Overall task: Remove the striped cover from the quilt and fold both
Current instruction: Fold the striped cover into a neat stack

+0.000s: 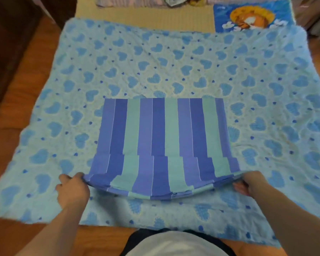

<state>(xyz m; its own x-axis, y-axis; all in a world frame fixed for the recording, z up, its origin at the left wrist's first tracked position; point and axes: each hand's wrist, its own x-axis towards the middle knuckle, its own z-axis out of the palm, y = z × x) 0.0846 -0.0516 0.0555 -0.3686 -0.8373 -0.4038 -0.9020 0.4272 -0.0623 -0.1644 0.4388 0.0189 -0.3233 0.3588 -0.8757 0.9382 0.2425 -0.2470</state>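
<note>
White shirt hem (175,242) is showing at the bottom edge, with both forearms reaching forward over it. Folded striped cover (163,141) is lying on the middle of the heart-print quilt (155,61), which is spread flat on the wooden floor (17,100). The cover's near edge is being lifted slightly off the quilt and is sagging between the hands. Its near-left corner is being pinched by the left hand (72,189), fingers curled round the layered edge; its near-right corner is being gripped the same way by the right hand (248,183), thumb underneath. Stripes are running away from the person, so the free far edge is lying straight ahead of both grips, each hand about equally near. Wrists are being held low, arms spread to the cover's width. Next fold is judged to go forward, near edge onto far edge. The quilt is not yet being folded.
</note>
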